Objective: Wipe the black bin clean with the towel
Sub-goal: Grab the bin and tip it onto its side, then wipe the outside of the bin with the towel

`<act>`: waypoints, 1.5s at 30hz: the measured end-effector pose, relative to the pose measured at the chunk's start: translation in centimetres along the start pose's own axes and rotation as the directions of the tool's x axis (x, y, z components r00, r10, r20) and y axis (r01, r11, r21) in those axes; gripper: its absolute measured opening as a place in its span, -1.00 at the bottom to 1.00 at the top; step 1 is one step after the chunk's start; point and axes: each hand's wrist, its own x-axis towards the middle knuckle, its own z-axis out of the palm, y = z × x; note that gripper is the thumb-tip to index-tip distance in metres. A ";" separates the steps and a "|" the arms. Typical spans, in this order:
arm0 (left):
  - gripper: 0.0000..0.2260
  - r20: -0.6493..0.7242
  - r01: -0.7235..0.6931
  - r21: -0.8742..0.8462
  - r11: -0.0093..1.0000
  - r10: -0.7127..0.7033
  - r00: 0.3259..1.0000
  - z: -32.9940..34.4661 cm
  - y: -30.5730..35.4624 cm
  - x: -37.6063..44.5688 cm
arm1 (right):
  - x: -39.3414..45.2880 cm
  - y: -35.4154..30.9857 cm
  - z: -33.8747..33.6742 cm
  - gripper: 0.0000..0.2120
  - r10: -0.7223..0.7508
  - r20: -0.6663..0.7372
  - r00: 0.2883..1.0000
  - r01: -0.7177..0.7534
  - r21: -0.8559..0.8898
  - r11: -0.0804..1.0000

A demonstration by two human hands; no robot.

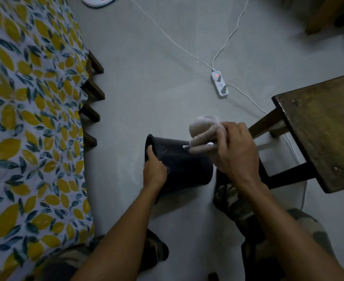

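Observation:
The black bin (185,165) is tipped on its side above the grey floor, its mouth facing left. My left hand (154,170) grips its rim, with the thumb inside the opening. My right hand (235,151) holds a bunched pale beige towel (202,132) against the upper right side of the bin's outer wall. Part of the towel bulges above my fingers.
A table with a lemon-print cloth (31,118) fills the left side, its dark legs (92,114) along the edge. A dark wooden stool (321,128) stands at the right. A white power strip (219,85) and cables lie on the floor beyond. My camouflage-trousered knees (234,199) are below the bin.

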 end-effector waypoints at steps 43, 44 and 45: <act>0.21 0.464 -0.549 0.706 0.448 0.293 0.836 1.6 -10.1 8.2 | -10.2 2.0 25.0 -0.43 -0.136 0.564 0.814 0.234 -0.105 0.966; 0.27 0.485 -0.557 0.715 0.421 0.276 0.830 1.7 -10.3 8.4 | -9.6 2.0 25.3 -0.41 -0.143 0.587 0.797 0.252 -0.107 0.962; 0.32 0.493 -0.558 0.713 0.424 0.263 0.829 1.7 -10.5 8.4 | -9.2 2.2 25.5 -0.38 -0.158 0.612 0.775 0.274 -0.099 0.957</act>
